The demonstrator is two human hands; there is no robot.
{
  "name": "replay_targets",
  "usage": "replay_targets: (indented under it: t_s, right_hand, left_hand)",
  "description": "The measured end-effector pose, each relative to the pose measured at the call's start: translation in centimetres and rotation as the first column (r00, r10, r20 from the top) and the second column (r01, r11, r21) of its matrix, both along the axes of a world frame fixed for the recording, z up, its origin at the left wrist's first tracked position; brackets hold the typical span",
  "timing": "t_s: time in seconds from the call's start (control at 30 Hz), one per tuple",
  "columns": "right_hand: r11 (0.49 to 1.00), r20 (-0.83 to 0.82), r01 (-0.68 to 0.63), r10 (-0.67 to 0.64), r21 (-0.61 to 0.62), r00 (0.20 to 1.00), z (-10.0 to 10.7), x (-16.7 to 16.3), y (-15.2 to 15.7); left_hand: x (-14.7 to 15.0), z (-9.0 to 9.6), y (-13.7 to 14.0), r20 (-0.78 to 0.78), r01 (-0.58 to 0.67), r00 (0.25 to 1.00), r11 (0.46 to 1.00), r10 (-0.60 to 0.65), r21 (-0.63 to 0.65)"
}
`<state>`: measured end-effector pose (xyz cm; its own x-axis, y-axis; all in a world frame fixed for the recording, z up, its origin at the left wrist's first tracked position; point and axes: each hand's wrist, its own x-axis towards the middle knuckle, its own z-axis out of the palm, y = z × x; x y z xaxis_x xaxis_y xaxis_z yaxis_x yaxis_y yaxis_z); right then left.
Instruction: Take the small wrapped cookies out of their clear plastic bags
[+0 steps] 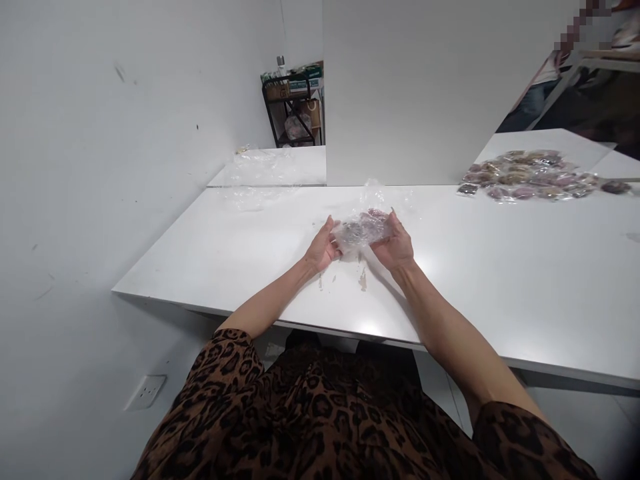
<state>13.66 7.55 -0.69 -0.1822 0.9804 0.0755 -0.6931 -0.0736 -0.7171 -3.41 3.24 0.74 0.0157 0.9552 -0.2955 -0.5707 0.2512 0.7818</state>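
Observation:
Between my hands, above the middle of the white table [240, 267], is a clear plastic bag [356, 235] with something dark grey on its left side and something pink on its right. What these contents are I cannot make out. My left hand [323, 248] grips the bag's left end, thumb up and fingers partly hidden under it. On the right end, my right hand [394, 244] is closed with its thumb on top. Loose film of the bag stands up behind the pink part.
Crumpled clear plastic [255, 190] lies at the table's back left. Many wrapped pieces in pink, brown and grey [525, 179] lie at the back right. A grey panel [400, 93] rises behind the table. Beyond it stands a black rack [293, 100]; a wall [100, 167] borders the left.

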Motion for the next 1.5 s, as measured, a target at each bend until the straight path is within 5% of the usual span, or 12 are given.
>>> replay_targets:
  t_s: [0.13, 0.23, 0.47, 0.67, 0.9, 1.13, 1.23, 1.33, 1.5]
  right_hand:
    - [0.994, 0.055, -0.08, 0.076, 0.073, 0.996, 1.2, 0.3, -1.0]
    - [0.991, 0.094, -0.103, 0.096, 0.08, 0.991, 1.3, 0.5, -1.1]
    - [0.981, 0.167, 0.051, -0.019, -0.188, 0.986, -0.3, -0.1, -0.1]
    - [0.972, 0.224, -0.043, 0.097, -0.233, 0.97, -0.3, -1.5, -1.6]
    - [0.988, 0.178, -0.04, 0.066, -0.147, 0.982, 0.8, -1.0, -2.4]
    - [0.993, 0.229, 0.072, -0.091, 0.089, 0.969, 1.1, -0.2, -3.5]
    - [0.981, 0.332, -0.08, 0.016, 0.179, 0.943, 1.2, 1.3, -4.8]
    - [0.949, 0.397, -0.288, 0.217, 0.127, 0.892, 1.4, 3.1, -5.9]
    - [0.991, 0.325, -0.125, 0.134, -0.047, 0.936, 1.6, 4.3, -6.7]
  left_hand:
    - [-0.1, 0.4, -0.2, 0.05, 0.116, 0.992, 0.993, -0.114, -0.035]
    - [0.0, 0.5, -0.1, 0.079, 0.062, 0.995, 0.998, -0.063, 0.017]
    - [0.3, 0.0, 0.1, 0.082, -0.189, 0.981, 0.954, 0.175, 0.232]
    - [1.2, -0.6, -0.8, -0.027, -0.113, 0.991, 0.923, 0.132, 0.369]
    - [0.7, 1.1, -0.8, 0.002, -0.208, 0.976, 0.935, 0.217, 0.286]
    - [-1.6, 1.2, 0.1, 0.185, -0.153, 0.977, 0.957, 0.108, 0.246]
    - [-2.3, 1.3, 0.5, 0.23, -0.158, 0.968, 0.957, 0.102, 0.242]
    - [-2.7, 1.7, 0.5, 0.227, -0.135, 0.971, 0.956, 0.076, 0.26]
    - [-2.4, 1.8, 0.2, 0.117, -0.021, 0.993, 0.956, -0.014, 0.292]
